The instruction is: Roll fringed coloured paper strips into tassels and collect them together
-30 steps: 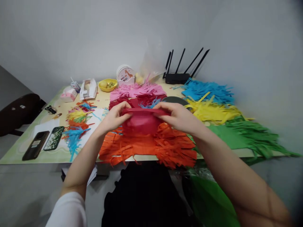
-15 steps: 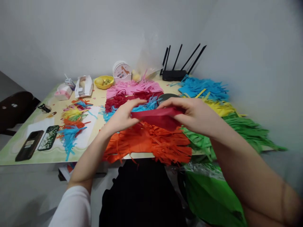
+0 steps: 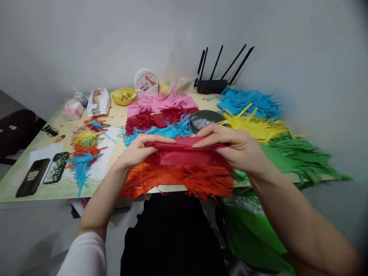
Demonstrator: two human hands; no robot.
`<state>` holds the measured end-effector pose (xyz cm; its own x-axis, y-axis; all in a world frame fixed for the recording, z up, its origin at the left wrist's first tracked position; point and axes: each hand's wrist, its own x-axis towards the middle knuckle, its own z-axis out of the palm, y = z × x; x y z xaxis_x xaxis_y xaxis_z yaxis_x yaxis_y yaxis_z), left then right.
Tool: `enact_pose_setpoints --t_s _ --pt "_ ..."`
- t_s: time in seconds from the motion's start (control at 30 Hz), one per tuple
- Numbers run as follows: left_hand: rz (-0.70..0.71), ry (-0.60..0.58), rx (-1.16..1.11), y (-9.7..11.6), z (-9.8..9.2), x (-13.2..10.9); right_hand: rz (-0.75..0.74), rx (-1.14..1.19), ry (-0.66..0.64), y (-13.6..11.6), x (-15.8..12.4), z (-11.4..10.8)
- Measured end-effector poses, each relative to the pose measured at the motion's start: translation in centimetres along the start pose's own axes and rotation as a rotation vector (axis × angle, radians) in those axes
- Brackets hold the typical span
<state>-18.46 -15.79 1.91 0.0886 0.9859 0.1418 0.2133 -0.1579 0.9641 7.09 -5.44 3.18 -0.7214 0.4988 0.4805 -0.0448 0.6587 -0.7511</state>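
Observation:
Between my two hands stretches a sheet of red tissue paper (image 3: pixel 186 156), folded along its upper edge. My left hand (image 3: pixel 140 150) pinches its left end, thumb and fingers closed on the fold. At the right end my right hand (image 3: pixel 230 143) grips it the same way, fingers lying along the top. Beneath the sheet lies fringed orange tissue paper (image 3: pixel 169 176). Just beyond it are fringed blue paper (image 3: pixel 163 131), dark red fringed paper (image 3: pixel 140 123) and pink fringed paper (image 3: pixel 161 102). A dark bowl (image 3: pixel 211 114) with clear bits in it stands behind my right hand.
Yellow (image 3: pixel 255 126), green (image 3: pixel 299 155) and blue fringes (image 3: pixel 250 102) lie to the right, below a black router (image 3: pixel 212 86). Leftward are small tassels (image 3: pixel 86 149), two phones (image 3: pixel 33 176), a yellow fruit bowl (image 3: pixel 123 96) and a white packet (image 3: pixel 98 102). A green bag (image 3: pixel 255 234) hangs below the table edge.
The red paper has spread wider and flatter as my hands moved apart and slightly lower. More of the dark bowl shows now.

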Motion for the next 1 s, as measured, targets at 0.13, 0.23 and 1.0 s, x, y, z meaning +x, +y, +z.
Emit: enact_pose_setpoints --t_s 0.13,0.23,1.0 --pt "-0.031 0.017 -0.010 0.1 -0.4 -0.6 -0.058 -0.043 -0.058 -0.1 0.2 -0.2" --pt "-0.019 -0.028 0.018 0.7 -0.8 -1.0 -0.133 -0.075 -0.086 -0.1 0.2 -0.3" --pt "-0.067 -0.087 0.640 3.1 1.0 -1.1 0.053 -0.292 -0.344 -1.1 0.5 -1.5"
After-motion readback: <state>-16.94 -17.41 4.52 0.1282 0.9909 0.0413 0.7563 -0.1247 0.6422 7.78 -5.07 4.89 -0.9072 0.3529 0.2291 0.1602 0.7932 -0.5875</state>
